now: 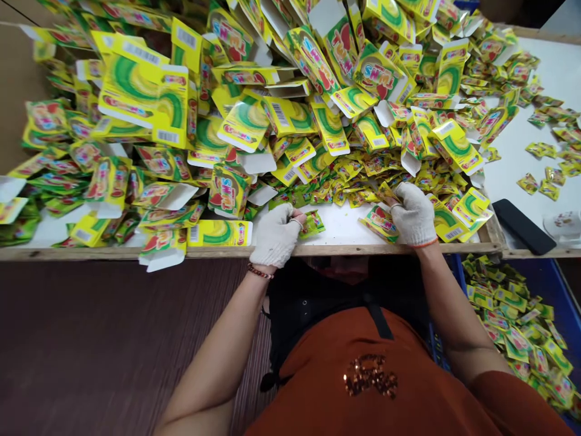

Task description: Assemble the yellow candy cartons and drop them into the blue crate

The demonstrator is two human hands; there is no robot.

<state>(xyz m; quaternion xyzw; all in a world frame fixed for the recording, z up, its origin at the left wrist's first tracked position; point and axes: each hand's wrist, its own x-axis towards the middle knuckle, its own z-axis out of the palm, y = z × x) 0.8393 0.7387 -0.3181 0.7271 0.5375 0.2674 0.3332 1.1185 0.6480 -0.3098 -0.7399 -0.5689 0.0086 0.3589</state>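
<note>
My left hand (276,236), in a white fingerless-tipped work glove, is closed on a small green candy sachet (313,224) just above the table's front edge. My right hand (414,215), gloved the same way, has curled fingers at the end of a small yellow-green carton (379,223) with a watermelon print. A yellow sachet (386,192) shows beside those fingertips; whether they pinch it too is hard to see. Behind both hands lies a heap of small yellow sachets (336,188). More green sachets (290,197) lie just beyond my left hand.
Opened cartons (318,60) pile high across the white table (336,233), which has a wooden front rim (345,249). A black phone (523,226) and a clear cup (563,225) are at right. Below, a blue crate (563,297) holds many filled packs (517,321).
</note>
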